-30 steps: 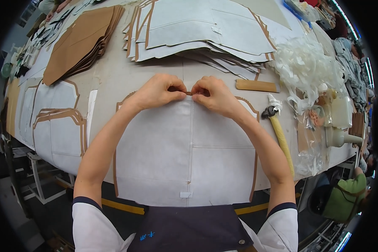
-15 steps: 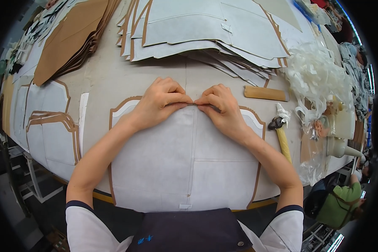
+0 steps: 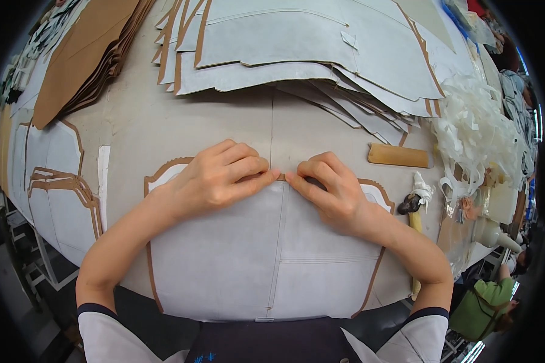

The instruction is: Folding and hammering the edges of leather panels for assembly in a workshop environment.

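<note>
A large white-backed panel point(image 3: 218, 254) with brown edges lies in front of me, a stitched seam running down its middle. At the top of that seam, my left hand point(image 3: 221, 175) is closed, thumb and index finger pinching the brown edge. My right hand point(image 3: 334, 189) pinches the same edge just to the right, its fingers curled. A short strip of brown edge shows between the two sets of fingertips. Both hands cover parts of the panel's upper border.
Similar panels point(image 3: 272, 45) are stacked beyond my hands, brown sheets point(image 3: 91, 54) at far left, smaller panels point(image 3: 60, 209) below them. On the right are a tan strip point(image 3: 398, 155), a hammer point(image 3: 413, 206) with a wrapped handle, tangled white strips point(image 3: 475, 121) and a bottle point(image 3: 496, 235).
The view has shifted, so the hands and panel appear lower. My fingers have changed position slightly at the seam, and more of the brown edge shows between them.
</note>
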Demonstrator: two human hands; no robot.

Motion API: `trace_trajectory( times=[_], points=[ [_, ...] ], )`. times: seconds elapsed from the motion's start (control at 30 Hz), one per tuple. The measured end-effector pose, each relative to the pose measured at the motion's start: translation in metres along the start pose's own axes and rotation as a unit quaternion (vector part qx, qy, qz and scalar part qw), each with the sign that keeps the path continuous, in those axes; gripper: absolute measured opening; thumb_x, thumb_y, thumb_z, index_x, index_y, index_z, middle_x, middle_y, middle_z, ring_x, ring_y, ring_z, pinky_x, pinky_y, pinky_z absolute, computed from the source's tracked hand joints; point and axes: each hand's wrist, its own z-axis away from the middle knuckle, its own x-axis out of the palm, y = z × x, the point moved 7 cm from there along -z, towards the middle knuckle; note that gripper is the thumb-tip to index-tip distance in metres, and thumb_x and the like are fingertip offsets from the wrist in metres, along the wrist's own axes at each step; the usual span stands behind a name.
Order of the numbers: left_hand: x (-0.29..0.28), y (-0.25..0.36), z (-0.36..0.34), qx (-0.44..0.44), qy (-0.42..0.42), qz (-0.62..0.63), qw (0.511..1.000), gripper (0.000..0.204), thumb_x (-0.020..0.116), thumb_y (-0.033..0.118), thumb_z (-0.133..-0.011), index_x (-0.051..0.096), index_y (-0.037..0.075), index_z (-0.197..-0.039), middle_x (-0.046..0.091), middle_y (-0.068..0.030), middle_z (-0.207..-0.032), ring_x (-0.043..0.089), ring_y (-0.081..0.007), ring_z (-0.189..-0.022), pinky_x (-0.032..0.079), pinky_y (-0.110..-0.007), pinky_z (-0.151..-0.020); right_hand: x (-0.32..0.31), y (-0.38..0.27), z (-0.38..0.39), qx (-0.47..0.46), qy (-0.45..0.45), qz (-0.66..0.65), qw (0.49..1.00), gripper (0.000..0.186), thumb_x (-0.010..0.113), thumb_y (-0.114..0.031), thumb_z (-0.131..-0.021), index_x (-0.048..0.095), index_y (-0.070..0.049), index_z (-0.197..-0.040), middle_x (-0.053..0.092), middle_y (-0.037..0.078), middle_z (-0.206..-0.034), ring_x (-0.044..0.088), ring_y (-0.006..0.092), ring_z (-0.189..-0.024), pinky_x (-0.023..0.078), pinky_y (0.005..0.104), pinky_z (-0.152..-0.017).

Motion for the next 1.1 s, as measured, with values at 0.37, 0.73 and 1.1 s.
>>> trace_trajectory(
  times=[0.37, 0.73, 1.1],
  points=[
    [0.001, 0.004, 0.001, -0.015, -0.023, -0.031, 0.999, 0.043, 0.076, 0.007, -0.069, 0.079, 0.002, -0.111, 0.068, -0.0050, -0.101, 0.066, -0.0192, -0.086, 0.053, -0.032, -0.071, -0.003, -0.005, -0.004, -0.026, 0.007, 0.039, 0.999, 0.035, 0.075, -0.001, -0.071, 0.070, 0.011, -0.103, 0.061, 0.015, -0.101, 0.062, 0.0278, -0.090, 0.054, 0.0373, -0.072],
    [0.004, 0.004, 0.000, -0.027, -0.031, -0.028, 0.999, 0.041, 0.078, 0.007, -0.071, 0.080, 0.004, -0.112, 0.067, -0.0037, -0.101, 0.065, -0.0181, -0.088, 0.052, -0.032, -0.072, -0.001, -0.012, -0.003, -0.045, -0.011, 0.079, 0.996, 0.038, 0.076, -0.002, -0.068, 0.072, 0.011, -0.103, 0.063, 0.016, -0.105, 0.064, 0.0277, -0.092, 0.052, 0.0353, -0.070],
    [0.005, 0.007, -0.001, -0.028, -0.044, -0.042, 0.998, 0.044, 0.077, 0.009, -0.070, 0.080, 0.006, -0.113, 0.066, -0.0024, -0.102, 0.065, -0.0183, -0.090, 0.052, -0.032, -0.073, 0.002, -0.020, 0.001, -0.059, -0.024, 0.108, 0.992, 0.027, 0.072, 0.000, -0.071, 0.067, 0.014, -0.094, 0.064, 0.021, -0.112, 0.061, 0.0298, -0.100, 0.046, 0.0367, -0.072]
  ],
)
